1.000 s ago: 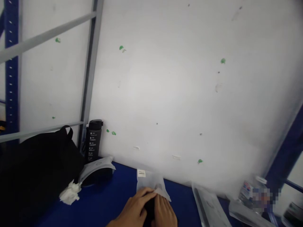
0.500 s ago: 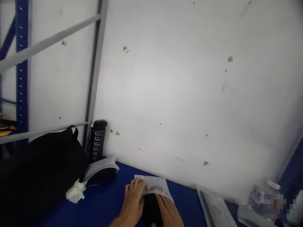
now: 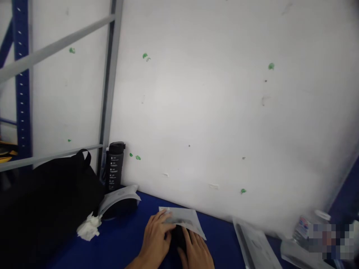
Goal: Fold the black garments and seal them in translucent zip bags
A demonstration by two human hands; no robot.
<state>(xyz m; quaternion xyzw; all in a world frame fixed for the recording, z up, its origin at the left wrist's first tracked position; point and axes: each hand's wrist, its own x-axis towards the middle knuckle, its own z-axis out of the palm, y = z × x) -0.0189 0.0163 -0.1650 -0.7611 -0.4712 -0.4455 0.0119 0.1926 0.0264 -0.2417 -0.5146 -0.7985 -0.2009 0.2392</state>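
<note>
A translucent white bag [image 3: 186, 217] lies on the blue tabletop [image 3: 117, 243], with a black item [image 3: 178, 239] partly inside its near opening. My left hand [image 3: 157, 237] is closed at the bag's left side, its fingers on the bag's edge and against the black item. On the right, my right hand [image 3: 196, 248] presses on the black item, its fingertips under the bag's front flap. The far part of the black item is covered by the bag, and the hands hide its sides.
To the left are a black bag [image 3: 56, 201], a crumpled tissue [image 3: 89, 227], a dark bottle [image 3: 114, 166] and another packaged black item [image 3: 120, 207]. At right lie a flat translucent bag [image 3: 255, 244] and a clear plastic bottle [image 3: 303, 229]. A white wall stands behind.
My right hand has moved slightly forward and its fingers have gone further toward the bag opening. Less of the black item shows between my hands. The view has shifted slightly.
</note>
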